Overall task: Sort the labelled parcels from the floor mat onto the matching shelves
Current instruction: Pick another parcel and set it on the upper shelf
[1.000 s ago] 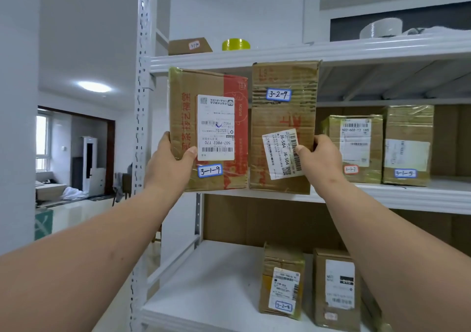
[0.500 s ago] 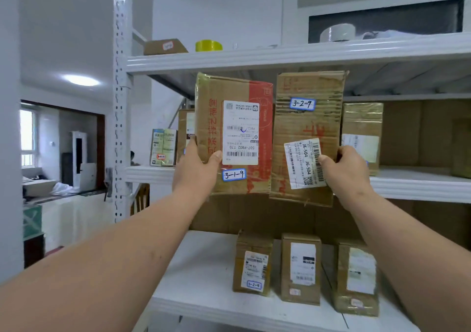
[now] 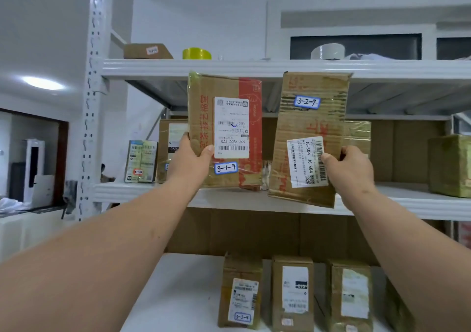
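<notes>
Left hand (image 3: 190, 163) grips the 3-1-9 box (image 3: 225, 130), its bottom edge at the middle shelf (image 3: 142, 192). Right hand (image 3: 349, 171) grips the 3-2-9 box (image 3: 309, 138), tilted, held just in front of that shelf

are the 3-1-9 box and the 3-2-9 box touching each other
Apart. The head view shows a clear strip of shelf background between the 3-1-9 box in the left hand and the 3-2-9 box.

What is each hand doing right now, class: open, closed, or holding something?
Left hand: holding the brown-and-red cardboard parcel labelled 3-1-9.
Right hand: holding the creased brown cardboard parcel labelled 3-2-9.
</notes>
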{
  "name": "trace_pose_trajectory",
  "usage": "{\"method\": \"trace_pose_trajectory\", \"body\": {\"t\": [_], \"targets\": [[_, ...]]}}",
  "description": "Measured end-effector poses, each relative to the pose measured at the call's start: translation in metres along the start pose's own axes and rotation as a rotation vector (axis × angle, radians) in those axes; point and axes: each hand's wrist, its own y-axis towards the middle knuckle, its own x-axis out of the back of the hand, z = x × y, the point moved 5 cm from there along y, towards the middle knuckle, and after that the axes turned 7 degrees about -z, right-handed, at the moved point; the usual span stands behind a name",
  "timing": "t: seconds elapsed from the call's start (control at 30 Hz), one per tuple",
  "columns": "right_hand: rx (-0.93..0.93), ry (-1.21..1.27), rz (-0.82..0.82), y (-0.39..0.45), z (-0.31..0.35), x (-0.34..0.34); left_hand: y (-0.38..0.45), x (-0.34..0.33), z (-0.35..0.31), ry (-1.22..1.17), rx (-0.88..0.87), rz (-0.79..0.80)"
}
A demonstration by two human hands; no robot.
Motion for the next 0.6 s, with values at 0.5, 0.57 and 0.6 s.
{"method": "trace_pose_trajectory", "body": {"t": [0.5,0.57,0.6], "targets": [[0.017,-0.095,-0.101,-0.002,0.012,-0.040,0.056,-0.038,0.064,-0.059,0.015,0.198],[0.023,-0.113,-0.112,-0.002,0.010,-0.041,0.057,-0.042,0.068,-0.056,0.034,0.228],[0.026,-0.119,-0.116,-0.001,0.010,-0.042,0.058,-0.044,0.070,-0.043,0.038,0.237]]}}
